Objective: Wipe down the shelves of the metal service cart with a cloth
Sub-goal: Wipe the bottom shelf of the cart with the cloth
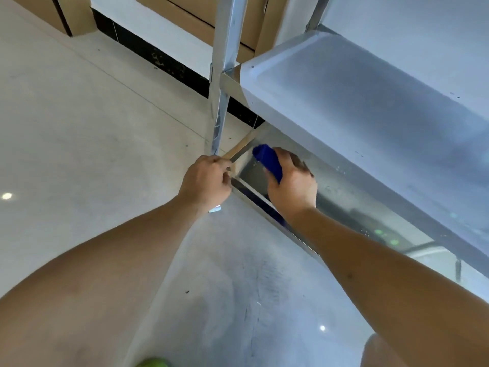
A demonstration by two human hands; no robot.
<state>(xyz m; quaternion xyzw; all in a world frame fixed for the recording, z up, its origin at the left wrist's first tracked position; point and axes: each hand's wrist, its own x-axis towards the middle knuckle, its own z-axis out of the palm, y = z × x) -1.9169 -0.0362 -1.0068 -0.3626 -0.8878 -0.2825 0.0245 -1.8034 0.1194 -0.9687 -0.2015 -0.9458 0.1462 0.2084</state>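
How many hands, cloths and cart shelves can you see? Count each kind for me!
Hands: 2, left hand gripping the cart post, right hand holding the cloth.
Blue cloth: 1
Cart shelves: 2, upper shelf, lower shelf.
Total: 5

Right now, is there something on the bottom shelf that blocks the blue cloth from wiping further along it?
Nothing visible does. The right hand presses the blue cloth near the bottom shelf's corner; the surface ahead looks bare, though the shelf above hides its rear part.
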